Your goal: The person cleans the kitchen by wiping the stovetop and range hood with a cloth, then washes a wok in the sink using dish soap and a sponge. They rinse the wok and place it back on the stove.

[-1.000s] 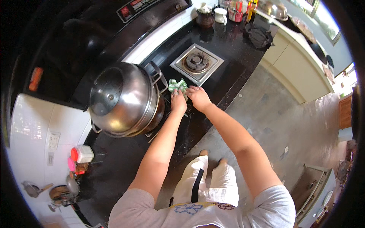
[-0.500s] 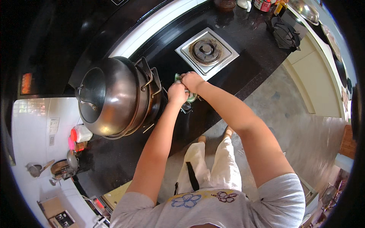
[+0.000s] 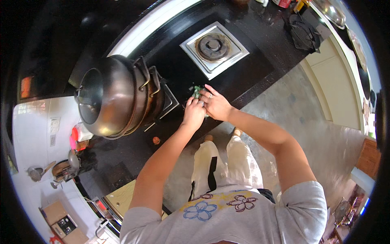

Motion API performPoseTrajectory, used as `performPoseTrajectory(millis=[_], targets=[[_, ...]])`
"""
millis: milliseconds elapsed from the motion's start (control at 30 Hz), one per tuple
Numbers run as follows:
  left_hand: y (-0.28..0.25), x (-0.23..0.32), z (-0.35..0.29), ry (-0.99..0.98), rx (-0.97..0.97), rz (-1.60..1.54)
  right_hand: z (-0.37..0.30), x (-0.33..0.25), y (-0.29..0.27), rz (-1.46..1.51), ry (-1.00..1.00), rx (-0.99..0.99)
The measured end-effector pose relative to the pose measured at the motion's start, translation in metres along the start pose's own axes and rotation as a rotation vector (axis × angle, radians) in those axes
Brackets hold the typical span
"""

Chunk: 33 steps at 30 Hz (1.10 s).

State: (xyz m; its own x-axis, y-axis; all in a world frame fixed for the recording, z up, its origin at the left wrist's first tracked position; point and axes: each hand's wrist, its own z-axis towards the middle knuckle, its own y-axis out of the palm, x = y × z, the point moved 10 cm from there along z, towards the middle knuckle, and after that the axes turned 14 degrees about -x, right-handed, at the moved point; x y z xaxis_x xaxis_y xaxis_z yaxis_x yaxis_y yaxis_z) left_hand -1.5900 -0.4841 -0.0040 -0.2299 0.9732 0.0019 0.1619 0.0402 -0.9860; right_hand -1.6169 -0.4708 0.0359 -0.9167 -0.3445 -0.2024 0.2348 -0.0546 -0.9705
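My two hands are close together over the black cooktop [image 3: 174, 65], near its front edge. A crumpled green patterned cloth [image 3: 197, 92] lies under them, and only its far part shows. My left hand [image 3: 195, 112] presses down on the cloth with bent fingers. My right hand [image 3: 217, 106], wearing a ring, rests on it from the right, fingers loosely spread and touching the left hand. The palms hide most of the cloth. Beyond the hands is a burner [image 3: 213, 46] set in a square steel plate [image 3: 235, 53].
A large domed wok lid [image 3: 115, 97] on a looped-handle pan [image 3: 156, 95] stands at left, over another steel burner plate [image 3: 172, 99]. A small orange round thing [image 3: 156, 140] lies on the counter. A black pot stand [image 3: 304, 34] and bottles [image 3: 301, 6] stand far right.
Both hands have moved slightly nearer to me with the cloth. The right hand's fingers have spread from a tighter grip. The head view has shifted, uncovering the orange thing and left burner plate.
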Motion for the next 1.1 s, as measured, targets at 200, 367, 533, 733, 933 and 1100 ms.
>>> performPoseTrajectory(millis=[200,367,533,733,933,1100], targets=[[-0.002,0.035,-0.003,-0.115,0.063,-0.206,-0.040,0.005,-0.003,0.080,0.042,-0.004],[0.032,0.060,0.049,-0.230,0.098,-0.386,-0.089,0.058,0.005,-0.076,0.294,-0.046],[-0.006,0.138,0.172,-0.044,0.199,-0.613,-0.185,0.157,-0.022,-0.298,0.708,-0.108],[-0.059,0.209,0.230,0.148,0.122,-0.459,-0.275,0.212,-0.070,0.003,1.084,-0.085],[-0.137,0.081,0.138,-0.008,0.383,-0.437,-0.142,0.154,-0.125,0.249,0.545,0.353],[-0.153,-0.038,0.053,-0.315,0.536,-0.325,0.002,0.111,-0.104,0.341,0.252,0.355]])
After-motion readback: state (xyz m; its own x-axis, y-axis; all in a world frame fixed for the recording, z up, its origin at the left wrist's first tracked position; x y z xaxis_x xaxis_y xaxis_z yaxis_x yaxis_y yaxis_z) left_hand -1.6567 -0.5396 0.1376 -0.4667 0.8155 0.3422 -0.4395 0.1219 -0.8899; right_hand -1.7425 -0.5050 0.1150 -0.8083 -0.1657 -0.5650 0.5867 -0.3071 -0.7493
